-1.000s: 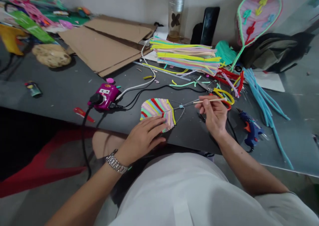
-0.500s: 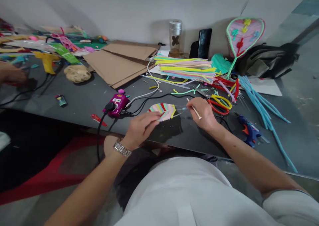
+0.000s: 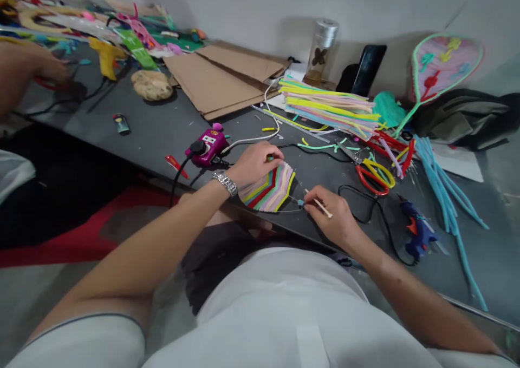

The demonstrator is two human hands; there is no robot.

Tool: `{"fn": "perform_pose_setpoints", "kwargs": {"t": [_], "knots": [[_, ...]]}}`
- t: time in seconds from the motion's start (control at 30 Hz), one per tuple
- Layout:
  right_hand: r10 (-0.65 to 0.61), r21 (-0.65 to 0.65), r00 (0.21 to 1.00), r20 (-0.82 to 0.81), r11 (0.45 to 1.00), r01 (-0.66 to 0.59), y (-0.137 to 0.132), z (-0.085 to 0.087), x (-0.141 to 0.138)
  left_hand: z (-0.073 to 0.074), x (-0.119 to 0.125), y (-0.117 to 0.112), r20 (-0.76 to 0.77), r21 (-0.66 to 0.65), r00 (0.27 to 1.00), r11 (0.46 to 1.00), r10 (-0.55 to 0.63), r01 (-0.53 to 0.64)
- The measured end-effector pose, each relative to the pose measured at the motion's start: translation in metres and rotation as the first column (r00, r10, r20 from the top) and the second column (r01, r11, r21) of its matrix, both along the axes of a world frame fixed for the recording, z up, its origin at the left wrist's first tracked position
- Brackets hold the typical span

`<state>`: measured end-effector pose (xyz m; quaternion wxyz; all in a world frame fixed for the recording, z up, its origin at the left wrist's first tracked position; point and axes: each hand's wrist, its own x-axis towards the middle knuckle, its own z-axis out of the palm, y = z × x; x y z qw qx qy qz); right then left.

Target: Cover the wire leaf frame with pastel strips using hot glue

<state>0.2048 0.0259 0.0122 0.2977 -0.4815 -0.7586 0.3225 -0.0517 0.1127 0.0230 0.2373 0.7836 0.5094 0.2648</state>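
Observation:
A small fan (image 3: 270, 188) made of striped coloured pipe cleaners on a wire frame sits near the front edge of the dark table (image 3: 162, 135). My left hand (image 3: 254, 164) grips the fan's far edge, fingers curled over it. My right hand (image 3: 331, 216) pinches the fan's thin wooden stick handle (image 3: 323, 208) where it meets the wire frame, fingers closed. A watch is on my left wrist.
A purple power strip (image 3: 207, 147) with cables lies left of the fan. Red and yellow scissors (image 3: 376, 174), a blue glue gun (image 3: 418, 228), stacked pipe cleaners (image 3: 329, 105), cardboard (image 3: 223, 78), a bottle (image 3: 319, 51) and a large pink fan (image 3: 444, 65) surround. Another person's hand (image 3: 24, 70) works far left.
The fan was lifted off the table and turned, and now sits closer to me. My left hand moved from pressing it flat to gripping its far edge; my right hand followed with the stick.

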Motion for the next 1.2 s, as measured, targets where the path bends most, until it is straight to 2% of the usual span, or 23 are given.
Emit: {"fn": "perform_pose_setpoints", "kwargs": {"t": [0.1, 0.3, 0.37, 0.43, 0.53, 0.73, 0.87, 0.97, 1.2], "knots": [[-0.033, 0.053, 0.999, 0.021, 0.998, 0.031, 0.005, 0.000, 0.009, -0.016, 0.004, -0.011, -0.007, 0.034, 1.000, 0.999, 0.014, -0.013], [-0.085, -0.084, 0.970, -0.230, 0.994, 0.068, 0.040, -0.004, 0.004, -0.020, 0.010, -0.052, -0.121, 0.062, 0.990, 0.996, 0.072, -0.065], [-0.094, -0.079, 0.972, -0.217, 0.994, 0.078, 0.051, -0.008, -0.004, -0.021, 0.016, -0.063, -0.191, 0.060, 0.978, 0.995, 0.089, -0.079], [-0.098, -0.077, 0.987, -0.127, 0.993, 0.089, 0.060, -0.010, -0.008, -0.023, 0.022, -0.069, -0.244, 0.071, 0.966, 0.995, 0.084, -0.069], [-0.074, -0.120, 0.997, 0.008, 0.990, 0.075, 0.069, -0.008, -0.008, -0.024, 0.026, -0.072, -0.275, 0.076, 0.959, 0.996, 0.071, -0.052], [0.040, -0.214, 0.992, 0.121, 0.977, -0.013, 0.073, -0.003, -0.008, -0.028, 0.019, -0.067, -0.208, 0.062, 0.978, 0.998, 0.028, -0.016], [0.117, -0.152, 0.961, 0.250, 0.985, -0.080, 0.068, -0.001, -0.016, -0.029, 0.014, -0.066, -0.159, 0.038, 0.987, 0.999, -0.021, 0.027], [0.119, -0.123, 0.945, 0.304, 0.989, -0.085, 0.062, 0.000, -0.018, -0.028, 0.013, -0.067, -0.173, 0.045, 0.984, 0.997, -0.053, 0.061], [0.120, -0.051, 0.958, 0.260, 0.993, -0.110, 0.050, -0.003, -0.014, -0.032, 0.015, -0.068, -0.187, 0.121, 0.978, 0.986, -0.091, 0.115]]}}
